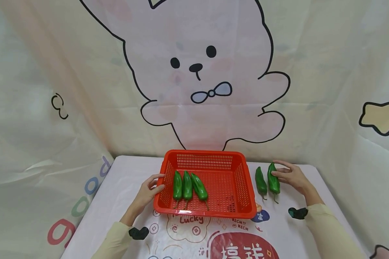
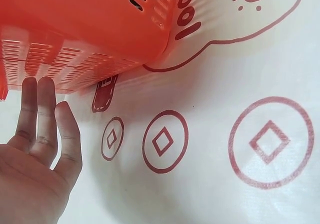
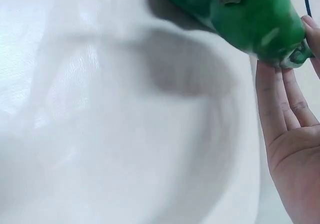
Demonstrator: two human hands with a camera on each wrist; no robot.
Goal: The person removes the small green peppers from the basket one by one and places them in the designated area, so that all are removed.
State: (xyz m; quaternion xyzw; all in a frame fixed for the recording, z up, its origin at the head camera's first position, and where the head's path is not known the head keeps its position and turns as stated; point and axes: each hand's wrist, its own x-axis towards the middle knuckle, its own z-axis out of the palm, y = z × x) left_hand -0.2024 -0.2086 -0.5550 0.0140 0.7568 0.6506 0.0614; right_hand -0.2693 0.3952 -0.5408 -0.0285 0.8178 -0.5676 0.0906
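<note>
A red plastic basket (image 1: 207, 213) with perforated walls stands on the table. Three green peppers (image 1: 187, 187) lie side by side in its left half, stems toward me. My left hand (image 1: 146, 191) is at the basket's left side; in the left wrist view its nearly straight fingers (image 2: 46, 116) reach up to the outer wall. To the right of the basket, my right hand (image 1: 291, 177) pinches a green pepper (image 1: 273, 184) near its far end between thumb and fingers. Another green pepper (image 1: 260, 182) lies just left of that one, apart from the hand.
A white printed cloth (image 1: 168, 248) with red lettering and drawings covers the table. Behind the basket hangs a curtain (image 1: 311, 82) with a cartoon animal, close to the table's back edge. More curtain hangs on both sides. Dark bands (image 1: 138, 233) sit at the sleeves.
</note>
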